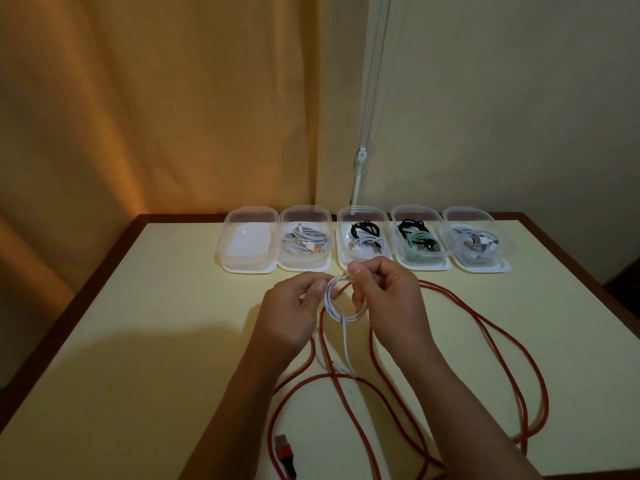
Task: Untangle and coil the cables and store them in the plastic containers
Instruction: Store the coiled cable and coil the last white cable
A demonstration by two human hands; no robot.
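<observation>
Winding the white cable [341, 303] into a small loop above the table's [138, 306] middle, the left hand [294, 313] and right hand [384, 299] each pinched a side of the coil, its loose tail dangling to the tabletop. Four of the five plastic containers [360, 237] along the far edge already held coiled cables, the leftmost one [248, 239] seemingly empty, though glare made that hard to confirm. Sprawled thin and unwound toward the near edge, the red cable [512, 358] still awaited coiling.
</observation>
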